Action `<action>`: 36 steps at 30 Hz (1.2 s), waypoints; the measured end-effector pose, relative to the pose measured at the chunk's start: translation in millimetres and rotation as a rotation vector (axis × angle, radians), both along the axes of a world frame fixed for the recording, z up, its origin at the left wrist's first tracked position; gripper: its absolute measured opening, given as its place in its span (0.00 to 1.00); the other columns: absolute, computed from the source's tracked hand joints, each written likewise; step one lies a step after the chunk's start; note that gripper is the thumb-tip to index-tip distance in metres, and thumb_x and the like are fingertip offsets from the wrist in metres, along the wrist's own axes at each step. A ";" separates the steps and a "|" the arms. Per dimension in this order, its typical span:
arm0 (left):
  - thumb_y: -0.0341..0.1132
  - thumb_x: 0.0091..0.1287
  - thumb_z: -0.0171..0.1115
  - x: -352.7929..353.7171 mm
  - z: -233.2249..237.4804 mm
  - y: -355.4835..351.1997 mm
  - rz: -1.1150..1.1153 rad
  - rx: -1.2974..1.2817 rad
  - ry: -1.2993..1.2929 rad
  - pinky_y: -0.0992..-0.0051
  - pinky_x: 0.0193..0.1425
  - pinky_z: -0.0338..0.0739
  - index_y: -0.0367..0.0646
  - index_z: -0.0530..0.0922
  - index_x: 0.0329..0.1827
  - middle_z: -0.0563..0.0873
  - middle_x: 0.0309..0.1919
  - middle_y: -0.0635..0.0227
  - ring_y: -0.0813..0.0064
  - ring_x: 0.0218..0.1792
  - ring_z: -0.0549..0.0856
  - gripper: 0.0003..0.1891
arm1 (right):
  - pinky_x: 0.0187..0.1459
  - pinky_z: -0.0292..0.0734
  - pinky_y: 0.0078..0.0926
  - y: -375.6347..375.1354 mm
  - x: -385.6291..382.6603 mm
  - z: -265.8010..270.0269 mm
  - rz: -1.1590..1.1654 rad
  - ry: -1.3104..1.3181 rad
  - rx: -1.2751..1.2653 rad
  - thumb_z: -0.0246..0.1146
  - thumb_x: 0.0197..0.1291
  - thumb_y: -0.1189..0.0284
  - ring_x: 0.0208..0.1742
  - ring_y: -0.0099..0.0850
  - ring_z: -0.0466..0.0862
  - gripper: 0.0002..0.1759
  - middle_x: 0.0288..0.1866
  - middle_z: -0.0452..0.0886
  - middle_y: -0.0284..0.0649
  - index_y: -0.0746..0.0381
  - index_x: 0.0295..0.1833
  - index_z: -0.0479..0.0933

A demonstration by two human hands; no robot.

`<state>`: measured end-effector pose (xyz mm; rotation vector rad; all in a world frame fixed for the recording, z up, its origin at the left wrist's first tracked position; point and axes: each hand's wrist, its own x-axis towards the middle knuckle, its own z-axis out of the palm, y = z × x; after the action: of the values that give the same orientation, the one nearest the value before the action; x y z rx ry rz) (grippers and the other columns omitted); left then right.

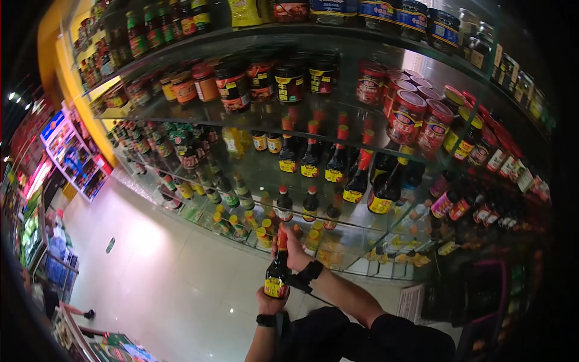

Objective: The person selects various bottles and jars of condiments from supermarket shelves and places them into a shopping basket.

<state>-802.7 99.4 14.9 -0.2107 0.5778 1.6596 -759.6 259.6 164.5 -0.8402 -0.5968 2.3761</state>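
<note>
Dark bottle (277, 279) is held at 2 places: right hand (295, 251) wrapped around its neck, left hand (270, 303) below that, seemingly cupping the base, probably to bear the weight.

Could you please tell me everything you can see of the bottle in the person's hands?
The bottle is dark and glossy, apparently glass, with a slim neck, a red top and a mainly yellow label whose print is too small to read. The right hand grips its neck, and the left hand touches its lower end. Held before the glass shelves, it points neck-first towards them; its exact tilt is unclear.
</note>
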 end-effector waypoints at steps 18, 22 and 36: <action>0.38 0.65 0.44 -29.5 131.2 178.1 -0.380 0.351 0.104 0.64 0.56 0.67 0.37 0.68 0.52 0.75 0.49 0.59 0.65 0.49 0.75 0.17 | 0.21 0.66 0.31 126.6 25.2 139.4 -0.314 -0.048 0.255 0.47 0.49 0.53 0.16 0.31 0.68 0.21 0.12 0.64 0.37 0.60 0.18 0.64; 0.32 0.63 0.47 -31.7 133.1 202.9 -0.401 0.707 1.016 0.67 0.56 0.67 0.36 0.67 0.53 0.74 0.50 0.59 0.67 0.49 0.76 0.16 | 0.19 0.66 0.29 156.3 34.5 146.1 -0.391 0.062 0.450 0.48 0.51 0.57 0.15 0.30 0.68 0.17 0.17 0.66 0.36 0.60 0.23 0.63; 0.41 0.65 0.36 -11.3 161.4 264.8 -0.493 0.159 0.045 0.66 0.61 0.61 0.31 0.61 0.53 0.66 0.53 0.50 0.59 0.54 0.68 0.21 | 0.21 0.64 0.25 200.7 44.1 128.1 -0.322 0.037 0.682 0.46 0.52 0.54 0.15 0.28 0.68 0.21 0.13 0.65 0.36 0.60 0.20 0.64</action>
<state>-814.1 364.2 176.2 0.0830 0.4814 1.2247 -715.6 460.3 292.5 -0.5276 -1.0790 1.7164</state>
